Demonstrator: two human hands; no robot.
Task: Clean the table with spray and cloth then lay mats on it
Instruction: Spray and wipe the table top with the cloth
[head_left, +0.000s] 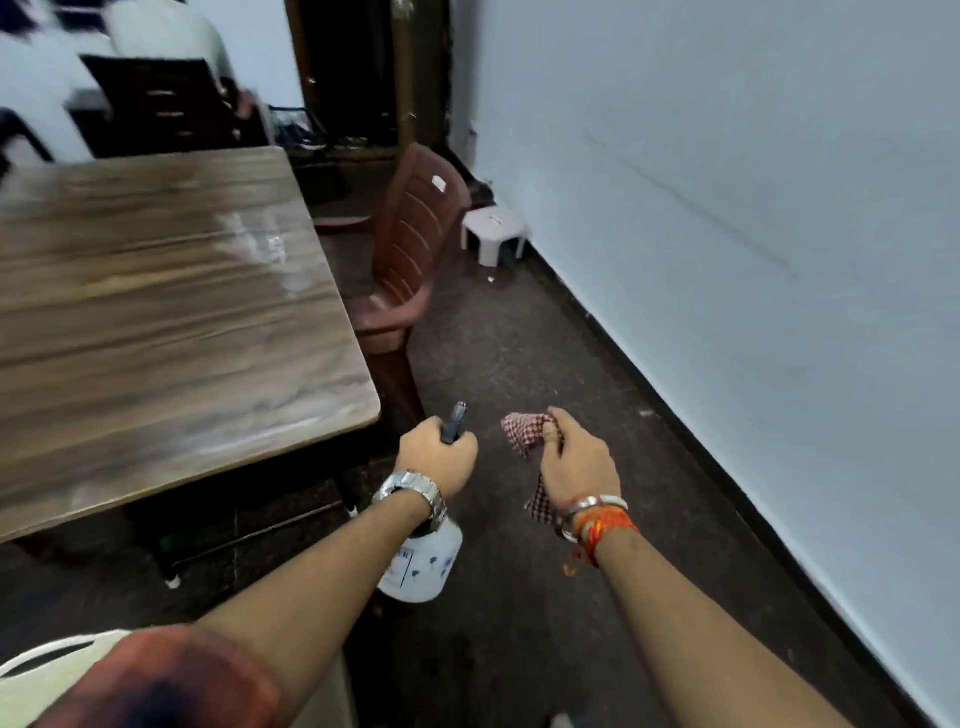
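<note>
My left hand (435, 457) grips the dark nozzle head of a white spray bottle (423, 564), which hangs below my wrist over the floor, just right of the table's near corner. In my right hand (576, 462) is a bunched red-and-white checked cloth (524, 431), held at the same height a little to the right. The wooden table (156, 312) fills the left of the view, its top bare with a pale shiny patch near its far right edge. No mats are in view.
A brown plastic chair (410, 249) stands at the table's right side. Behind it a small white stool (493, 231) sits against the pale blue wall (727, 208). A white chair back (47, 670) shows at the bottom left. Dark floor runs between table and wall.
</note>
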